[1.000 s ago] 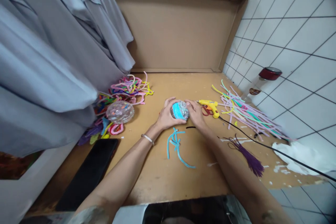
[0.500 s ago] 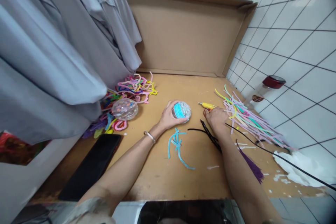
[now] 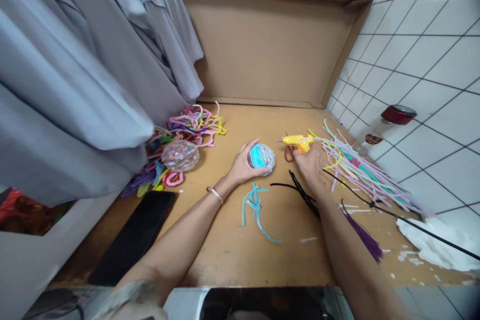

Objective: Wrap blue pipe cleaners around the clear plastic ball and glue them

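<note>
My left hand (image 3: pixel 244 164) is closed round a clear bumpy ball (image 3: pixel 267 156) that has a band of light-blue pipe cleaner strips on its side. My right hand (image 3: pixel 309 162) grips a yellow glue gun (image 3: pixel 297 141) by its handle, the metal nozzle pointing left toward the ball. Red-handled scissors (image 3: pixel 288 153) lie just beside the glue gun, partly hidden. In front of the ball is a loose tangle of light-blue pipe cleaners (image 3: pixel 255 204). Black pipe cleaners (image 3: pixel 298 187) lie beneath my right wrist.
At the left, a second clear ball (image 3: pixel 180 155) rests against a heap of coloured pipe cleaners (image 3: pixel 195 125), with a black phone (image 3: pixel 135 237) nearer me. Pastel pipe cleaners (image 3: pixel 360 170), a red-lidded jar (image 3: pixel 390 122), a purple tassel (image 3: pixel 363 237) and white tissue (image 3: pixel 438 242) are at right.
My right hand has lifted the glue gun and turned it so its body shows, nozzle to the left. The left hand keeps its hold on the ball.
</note>
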A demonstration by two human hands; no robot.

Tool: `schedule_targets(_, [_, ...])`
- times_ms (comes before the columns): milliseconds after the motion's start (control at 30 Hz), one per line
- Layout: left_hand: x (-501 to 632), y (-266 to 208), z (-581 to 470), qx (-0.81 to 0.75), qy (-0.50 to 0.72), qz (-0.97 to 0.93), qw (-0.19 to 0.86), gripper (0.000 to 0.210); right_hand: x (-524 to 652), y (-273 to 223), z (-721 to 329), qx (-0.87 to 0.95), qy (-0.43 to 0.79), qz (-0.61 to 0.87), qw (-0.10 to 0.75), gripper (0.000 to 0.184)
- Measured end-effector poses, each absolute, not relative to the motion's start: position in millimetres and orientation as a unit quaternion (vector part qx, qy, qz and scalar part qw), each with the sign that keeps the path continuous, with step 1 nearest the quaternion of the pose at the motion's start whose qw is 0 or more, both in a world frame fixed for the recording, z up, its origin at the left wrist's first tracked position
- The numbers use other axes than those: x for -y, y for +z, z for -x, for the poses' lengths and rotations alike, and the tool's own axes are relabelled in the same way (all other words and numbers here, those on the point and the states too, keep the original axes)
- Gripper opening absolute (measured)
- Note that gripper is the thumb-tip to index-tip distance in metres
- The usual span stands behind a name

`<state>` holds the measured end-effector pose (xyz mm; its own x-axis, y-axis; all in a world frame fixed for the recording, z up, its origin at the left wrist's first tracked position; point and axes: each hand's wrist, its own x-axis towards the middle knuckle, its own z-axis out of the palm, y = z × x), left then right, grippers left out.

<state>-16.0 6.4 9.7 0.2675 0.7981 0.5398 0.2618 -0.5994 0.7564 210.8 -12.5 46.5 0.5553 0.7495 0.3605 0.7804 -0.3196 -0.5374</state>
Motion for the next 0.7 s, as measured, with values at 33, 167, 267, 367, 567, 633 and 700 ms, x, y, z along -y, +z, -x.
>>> schedule_targets(33, [-7, 10, 16, -0.354, 0.49, -0.748, 0.272, 0.091, 13, 48, -208, 0.477, -0.027, 0.801, 0.361, 0.052])
schedule_targets(167, [-7, 12, 15, -0.351, 0.494, -0.748, 0.272, 0.079, 17, 53, -198, 0.507, -0.078, 0.753, 0.412, 0.045])
schedule_targets(267, [-6, 13, 15, -0.346, 0.498, -0.746, 0.276, 0.078, 18, 53, -196, 0.545, -0.121, 0.706, 0.435, 0.034])
schedule_targets(367, [-6, 14, 15, -0.341, 0.504, -0.746, 0.273, 0.077, 18, 51, -197, 0.575, -0.135, 0.681, 0.434, 0.022])
schedule_targets(567, [-9, 11, 16, -0.336, 0.524, -0.716, 0.315, 0.076, 21, 58, -193, 0.55, -0.103, 0.707, 0.433, 0.025])
schedule_targets(633, [-11, 8, 17, -0.342, 0.551, -0.675, 0.351, 0.077, 22, 63, -191, 0.518, -0.063, 0.752, 0.402, 0.032])
schedule_targets(700, [-12, 7, 18, -0.351, 0.579, -0.631, 0.378, 0.078, 21, 65, -191, 0.502, -0.021, 0.789, 0.353, 0.038])
